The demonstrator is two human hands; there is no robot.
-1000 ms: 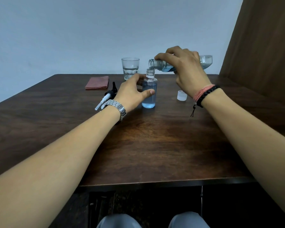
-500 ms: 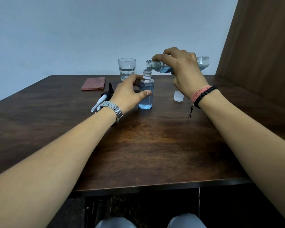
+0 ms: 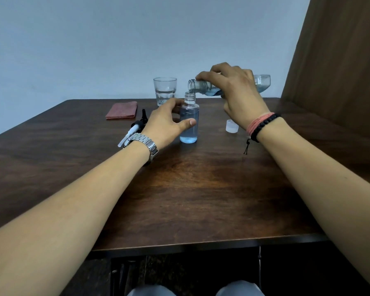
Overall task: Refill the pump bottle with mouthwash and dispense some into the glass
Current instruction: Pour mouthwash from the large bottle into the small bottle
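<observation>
A small clear pump bottle stands upright on the dark wooden table, its neck uncapped and blue liquid filling most of it. My left hand wraps around its left side, thumb across the front. My right hand holds the larger mouthwash bottle tipped nearly level, its open mouth just above the small bottle's neck. The black and white pump head lies on the table behind my left wrist. A clear glass with a little liquid stands behind the small bottle.
A white cap sits on the table under my right wrist. A folded reddish cloth lies at the back left. A brown panel rises along the right side. The table's front edge is close to my knees.
Both hands and both bottles keep the same pose. The liquid in the small bottle stands a little higher. Only the camera view has shifted slightly.
</observation>
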